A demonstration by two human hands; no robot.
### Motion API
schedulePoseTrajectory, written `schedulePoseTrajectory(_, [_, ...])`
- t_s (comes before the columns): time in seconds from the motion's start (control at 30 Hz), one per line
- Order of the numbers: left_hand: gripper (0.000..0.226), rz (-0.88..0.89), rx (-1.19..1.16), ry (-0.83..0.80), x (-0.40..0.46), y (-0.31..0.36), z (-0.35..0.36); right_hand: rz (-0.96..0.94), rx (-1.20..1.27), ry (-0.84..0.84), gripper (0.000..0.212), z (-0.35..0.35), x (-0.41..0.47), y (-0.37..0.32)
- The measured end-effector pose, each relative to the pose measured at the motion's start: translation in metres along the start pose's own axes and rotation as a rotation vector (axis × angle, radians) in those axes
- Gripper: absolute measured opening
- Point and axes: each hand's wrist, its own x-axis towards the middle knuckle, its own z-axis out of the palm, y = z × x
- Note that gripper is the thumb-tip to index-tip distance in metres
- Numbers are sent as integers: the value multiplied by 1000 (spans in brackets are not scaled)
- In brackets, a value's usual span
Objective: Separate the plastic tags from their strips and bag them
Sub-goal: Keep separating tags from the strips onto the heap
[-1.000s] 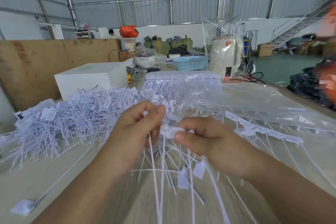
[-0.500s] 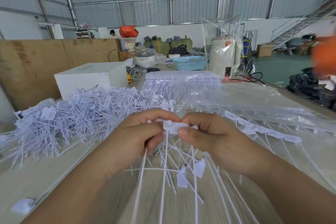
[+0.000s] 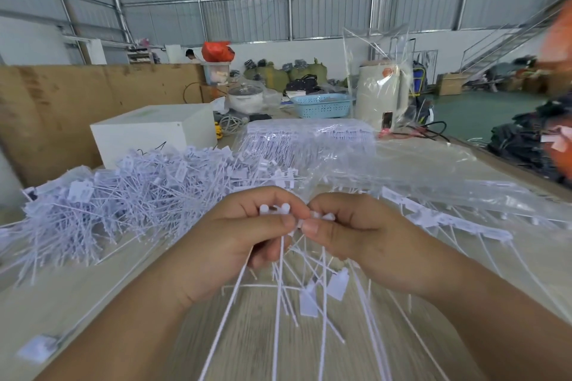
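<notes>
The left hand (image 3: 247, 235) and right hand (image 3: 356, 232) meet, both pinching one white tag strip (image 3: 286, 213); fingers hide most of it. Its thin tails hang blurred below, over the tabletop (image 3: 93, 294).

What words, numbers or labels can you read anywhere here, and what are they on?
None can be read.
White box: dark marks on its front, half hidden by the tag pile.
Kettle: orange sticker, too blurred.
Bin: label too small.
</notes>
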Motion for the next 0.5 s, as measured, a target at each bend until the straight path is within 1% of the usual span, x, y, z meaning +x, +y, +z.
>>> schedulePoseTrajectory(0.07, [5,-2,-41,0,0,-1,1,3,-15,5,29,1,0,-3])
schedulePoseTrajectory(0.1, [5,-1,-50,-14,-1,-1,1,9,-34,3,31,2,0,-3])
schedulePoseTrajectory(0.13, [6,0,-45,-21,-1,-1,1,15,-59,0,36,2,0,-3])
schedulePoseTrajectory(0.2, [4,3,-20,-4,-1,-1,-1,34,-100,-22,55,-2,0,-1])
schedulePoseTrajectory(0.23, [8,13,-11,5,-1,-1,-1,47,-108,-38,60,-4,-1,-1])
schedulePoseTrajectory(0.27, [10,26,-10,-3,-2,-1,-2,56,-106,-50,59,-6,-1,-1])
schedulePoseTrajectory(0.3, [12,38,-4,-31,-3,0,-3,54,-93,-54,53,-7,-2,-1])
schedulePoseTrajectory(0.37, [17,33,33,-125,-6,1,-5,28,-89,-48,39,-5,-3,-1])
schedulePoseTrajectory(0.43, [22,22,48,-180,-7,3,-6,-4,-127,-19,38,2,-3,-3])
schedulePoseTrajectory(0.47, [27,34,33,-158,-6,4,-5,-17,-153,22,40,6,-3,-3])
schedulePoseTrajectory(0.5, [35,51,16,-88,-4,4,-3,-34,-197,79,41,10,-2,-3])
